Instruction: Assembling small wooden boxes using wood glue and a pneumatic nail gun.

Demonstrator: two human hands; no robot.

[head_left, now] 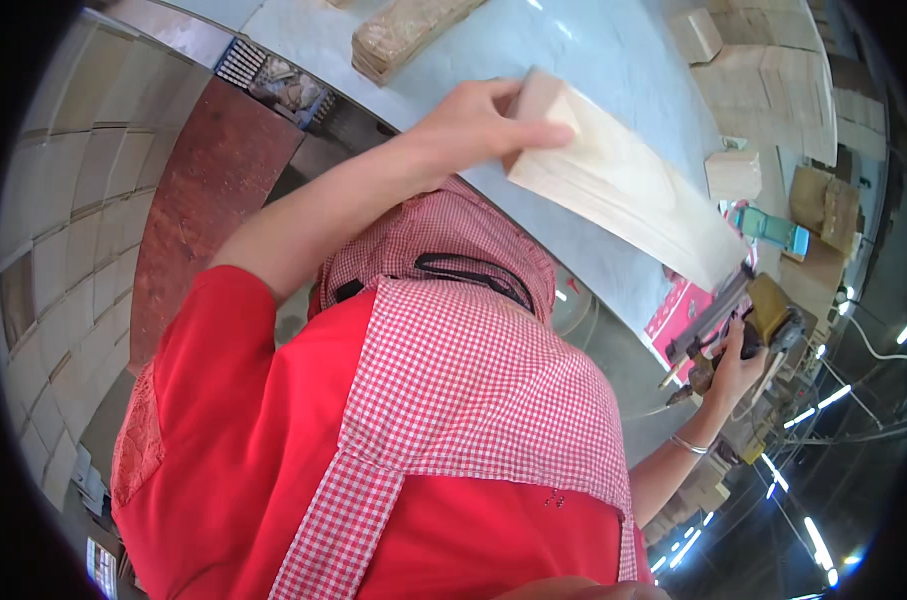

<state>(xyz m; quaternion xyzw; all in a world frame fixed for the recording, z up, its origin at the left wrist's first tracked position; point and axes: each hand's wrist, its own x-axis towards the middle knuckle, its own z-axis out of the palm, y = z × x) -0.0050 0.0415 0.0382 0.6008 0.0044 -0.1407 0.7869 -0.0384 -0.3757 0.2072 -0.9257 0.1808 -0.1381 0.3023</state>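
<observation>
My left hand (486, 128) grips the near-left end of a long, pale, box-like wooden piece (629, 180), thumb on one face and fingers behind the edge. The piece is tilted over a pale grey-blue worktable (594, 45). To the right, my right hand (736, 368) is wrapped round the handle of a nail gun (769, 310) with a long grey magazine and a brownish-yellow body. The gun is close to the far-right end of the wooden piece; whether they touch I cannot tell.
A brown, wrapped-looking block (409, 38) lies on the table's far side. Stacked wooden pieces (774, 90) stand at the right, near a turquoise tool-like object (772, 230). Pink patterned material (679, 312) lies by the gun. A reddish-brown board (209, 190) and stacked pale panels (79, 240) are at left.
</observation>
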